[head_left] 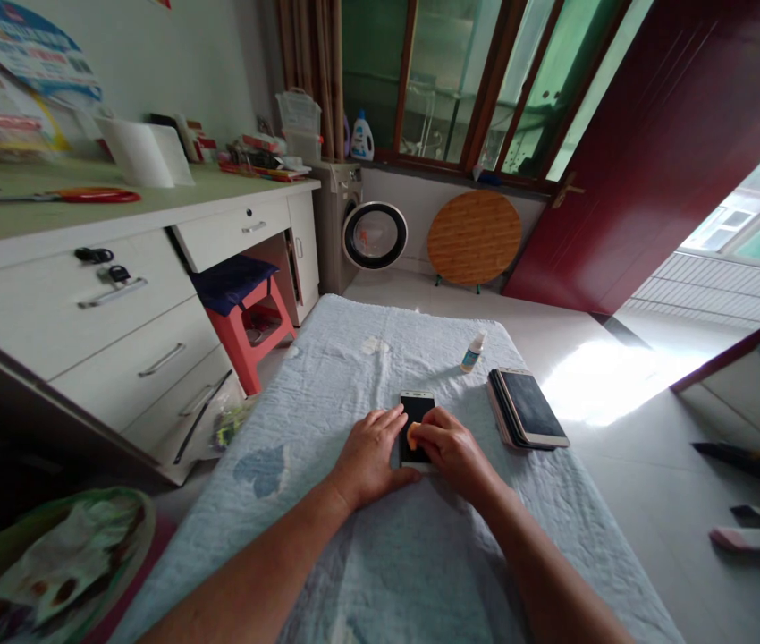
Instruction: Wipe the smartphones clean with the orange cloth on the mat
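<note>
A white-framed smartphone point(417, 407) with a dark screen lies flat on the cloth-covered table point(353, 349). My left hand point(367, 456) holds it along its left side, fingertips at the upper left edge and thumb by the bottom edge. Pinched in the fingers of my right hand point(451, 447) is a small orange cloth point(413, 436), pressed against the screen; most of it is hidden by the fingers. Beyond the phone, to the right, a small spray bottle point(472, 352) stands upright. Right of my right hand sits a stack of phones or tablets point(531, 407).
White drawers point(131, 295) and a red stool point(252, 326) line the left side. A waste basket point(145, 528) stands at the lower left. Behind the table are a washing machine with its door point(375, 235) swung open, a round wooden board point(474, 237) and a red door point(608, 170).
</note>
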Tool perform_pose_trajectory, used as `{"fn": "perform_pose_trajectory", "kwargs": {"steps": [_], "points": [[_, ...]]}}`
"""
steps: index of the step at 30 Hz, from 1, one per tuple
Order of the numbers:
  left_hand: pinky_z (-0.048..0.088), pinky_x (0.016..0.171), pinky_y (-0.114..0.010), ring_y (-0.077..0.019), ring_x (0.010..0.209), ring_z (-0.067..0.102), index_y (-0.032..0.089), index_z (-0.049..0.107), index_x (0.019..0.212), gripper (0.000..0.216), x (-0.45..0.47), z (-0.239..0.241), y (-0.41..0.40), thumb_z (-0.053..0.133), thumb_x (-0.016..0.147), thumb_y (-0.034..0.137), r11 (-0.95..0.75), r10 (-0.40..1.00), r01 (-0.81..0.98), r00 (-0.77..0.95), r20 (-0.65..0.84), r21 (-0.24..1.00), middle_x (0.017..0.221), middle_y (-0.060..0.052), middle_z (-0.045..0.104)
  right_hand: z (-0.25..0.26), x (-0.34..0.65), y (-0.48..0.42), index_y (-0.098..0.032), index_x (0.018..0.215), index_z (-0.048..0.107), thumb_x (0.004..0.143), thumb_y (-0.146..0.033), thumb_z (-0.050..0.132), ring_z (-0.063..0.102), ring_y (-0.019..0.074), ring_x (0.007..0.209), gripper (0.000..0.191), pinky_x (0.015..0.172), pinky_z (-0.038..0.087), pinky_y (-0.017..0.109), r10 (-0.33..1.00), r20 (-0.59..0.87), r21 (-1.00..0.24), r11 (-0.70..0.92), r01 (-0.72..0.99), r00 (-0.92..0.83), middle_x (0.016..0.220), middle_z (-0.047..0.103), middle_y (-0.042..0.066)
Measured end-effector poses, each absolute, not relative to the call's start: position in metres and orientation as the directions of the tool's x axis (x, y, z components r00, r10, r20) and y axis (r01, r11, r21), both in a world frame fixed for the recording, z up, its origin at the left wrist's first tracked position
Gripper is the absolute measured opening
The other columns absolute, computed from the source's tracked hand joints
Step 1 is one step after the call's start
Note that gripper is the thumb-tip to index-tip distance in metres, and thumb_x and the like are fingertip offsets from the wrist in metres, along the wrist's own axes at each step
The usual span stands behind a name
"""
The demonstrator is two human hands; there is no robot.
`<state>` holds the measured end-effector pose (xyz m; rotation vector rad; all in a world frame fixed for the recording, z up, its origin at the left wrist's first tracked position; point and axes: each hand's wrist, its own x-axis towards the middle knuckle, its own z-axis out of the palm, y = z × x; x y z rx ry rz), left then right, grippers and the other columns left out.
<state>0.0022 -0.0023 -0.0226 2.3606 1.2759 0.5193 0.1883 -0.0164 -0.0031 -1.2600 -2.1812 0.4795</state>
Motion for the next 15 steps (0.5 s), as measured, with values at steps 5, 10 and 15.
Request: {"fn": "perform_pose_trajectory", "kwargs": {"steps": [5, 10, 15], "points": [[0.034, 0.108, -0.045, -0.0325, 0.129, 0.041, 0.017, 0.048, 0.134, 0.084, 0.003, -0.018, -0.004, 0.076, 0.062, 0.052, -0.481, 0.856, 0.699, 0.506, 0.110, 0.528, 0.144, -0.012, 0.045, 0.000, 0.194, 0.005, -0.020, 0.077, 0.068, 0.086, -0.009, 0.052, 0.052, 0.0120, 0.077, 0.021, 0.074, 0.040, 0.023, 0.893, 0.247, -0.517, 0.451, 0.728, -0.377, 0.084, 0.052, 0.001], [0.033, 0.108, -0.045, -0.0317, 0.128, 0.042, 0.021, 0.046, 0.136, 0.087, 0.004, -0.018, -0.004, 0.078, 0.060, 0.050, -0.490, 0.854, 0.693, 0.503, 0.133, 0.528, 0.142, -0.009, 0.046, -0.006, 0.200, 0.038, -0.019, 0.078, 0.070, 0.085, -0.010, 0.052, 0.053, 0.0127, 0.077, 0.021, 0.074, 0.040, 0.023, 0.910, 0.266, -0.472, 0.411, 0.780, -0.318, 0.082, 0.054, 0.002], [0.035, 0.106, -0.046, -0.0320, 0.125, 0.044, 0.021, 0.049, 0.133, 0.084, 0.005, -0.016, -0.003, 0.076, 0.061, 0.053, -0.498, 0.851, 0.697, 0.508, 0.135, 0.516, 0.140, -0.009, 0.049, -0.010, 0.188, 0.057, -0.018, 0.081, 0.070, 0.084, -0.011, 0.052, 0.055, 0.0130, 0.079, 0.020, 0.076, 0.040, 0.022, 0.938, 0.280, -0.452, 0.316, 0.834, -0.204, 0.084, 0.057, 0.003]]}}
